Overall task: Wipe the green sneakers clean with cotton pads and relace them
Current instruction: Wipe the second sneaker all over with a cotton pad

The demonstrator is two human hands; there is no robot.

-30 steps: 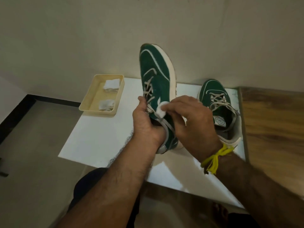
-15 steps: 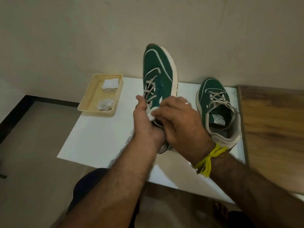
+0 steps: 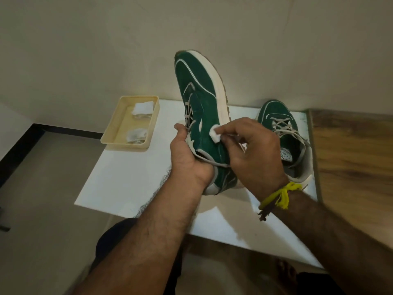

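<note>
A green sneaker with a cream sole is held toe-up above the white table. My left hand grips it around the collar and tongue, the thumb by the laces. My right hand pinches a small white cotton pad and presses it against the sneaker's green side panel. The second green sneaker stands on the table at the right, laced, with its opening facing me.
A cream plastic tray at the table's back left holds two cotton pads. A wall rises just behind the table. A wooden surface adjoins the table on the right. My knee shows under the front edge.
My right hand has slid the cotton pad from the lace area rightward onto the side panel. The held sneaker has tilted a little, showing more of its side.
</note>
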